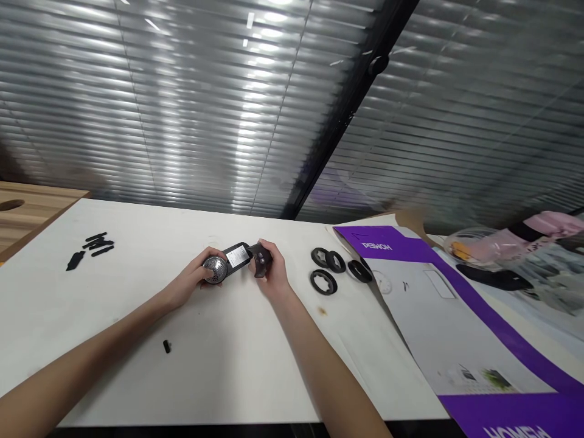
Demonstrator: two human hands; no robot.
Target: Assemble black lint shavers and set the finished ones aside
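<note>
My left hand is wrapped round the silver mesh head of a black microphone. The microphone's body, with a white printed label, points up and to the right. At its far end my right hand grips a dark curved piece with small shiny spots. Whether that piece is joined to the body or only touching it, I cannot tell. Both hands are just above the white table. A small black part lies nearer to me, below the left hand.
Several black rings lie right of my right hand, beside a purple and white printed sheet. Flat black pieces are grouped at the left. A pink-wrapped item sits at the far right. Behind the table are metallic blinds.
</note>
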